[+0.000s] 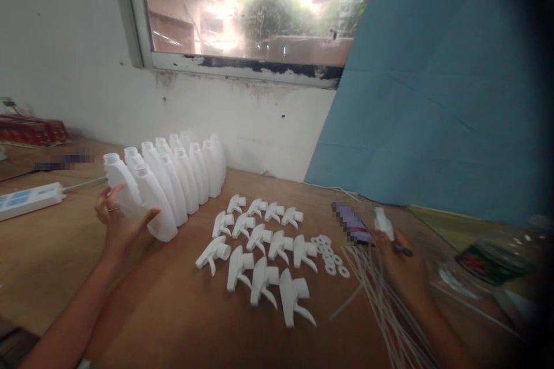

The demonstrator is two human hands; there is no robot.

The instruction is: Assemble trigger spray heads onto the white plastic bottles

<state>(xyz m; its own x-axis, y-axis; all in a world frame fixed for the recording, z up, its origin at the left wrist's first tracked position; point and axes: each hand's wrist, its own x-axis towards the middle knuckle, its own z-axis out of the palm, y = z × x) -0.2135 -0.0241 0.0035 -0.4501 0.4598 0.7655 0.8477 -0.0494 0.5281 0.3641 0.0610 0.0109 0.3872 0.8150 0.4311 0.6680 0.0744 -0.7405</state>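
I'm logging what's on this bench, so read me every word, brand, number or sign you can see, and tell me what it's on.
No text can be read.
Clear bottle at right: green-and-red label, too blurred.
Dark flat device: pixelated, nothing legible.
White power strip: blue patches, no legible words.
Red boxes: any markings too small.
White bottles and spray triggers: no lettering shows.

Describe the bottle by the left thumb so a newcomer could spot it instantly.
Below the window stands a cluster of white bottles on the table. At its near end is the left hand, its thumb against this bottle. Its base sits lower in view than any other white bottle's.
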